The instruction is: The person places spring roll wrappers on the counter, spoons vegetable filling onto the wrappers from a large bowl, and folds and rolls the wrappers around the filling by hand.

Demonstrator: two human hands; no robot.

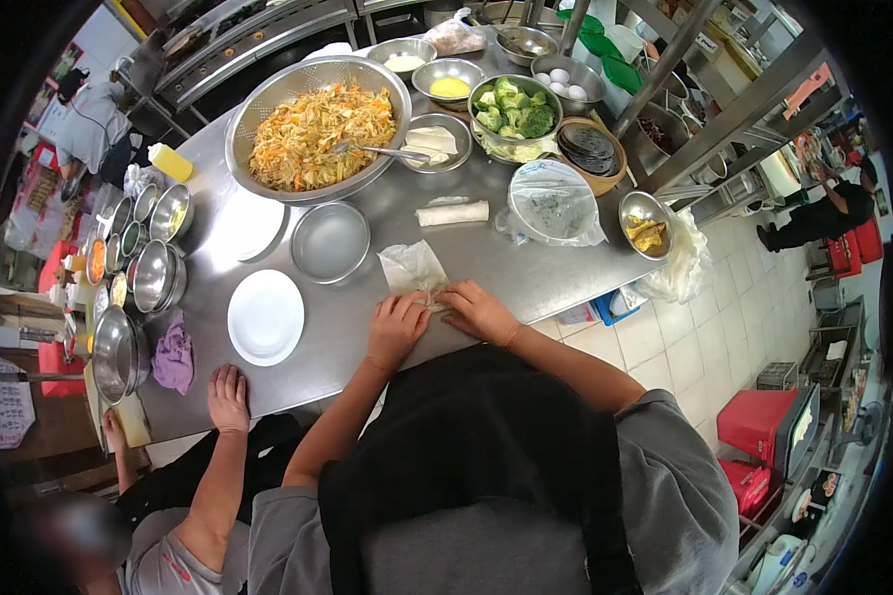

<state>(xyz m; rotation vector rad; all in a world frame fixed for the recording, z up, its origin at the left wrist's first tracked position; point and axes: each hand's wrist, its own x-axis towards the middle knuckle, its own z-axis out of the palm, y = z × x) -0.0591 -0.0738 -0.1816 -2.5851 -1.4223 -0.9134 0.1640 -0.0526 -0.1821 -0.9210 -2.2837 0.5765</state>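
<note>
A thin, pale spring roll wrapper (412, 266) lies on the steel table, its far corner flat and its near edge bunched. My left hand (399, 325) has its fingers curled onto the near left part of the wrapper. From the other side, my right hand (480, 311) presses its closed fingers on the near right edge. Whatever filling is inside is hidden under the fingers. Beyond them rests a rolled spring roll (452, 213). A large perforated bowl (238, 149) of shredded vegetable filling stands farther back, with a spoon (387, 153) in it.
To the left are a white plate (266, 317) and a shallow metal bowl (330, 242). Broccoli (512, 107), eggs (560, 77) and a plastic-covered bowl (554, 203) stand at the back right. A co-worker's hand (228, 399) rests on the table edge near a purple cloth (174, 355).
</note>
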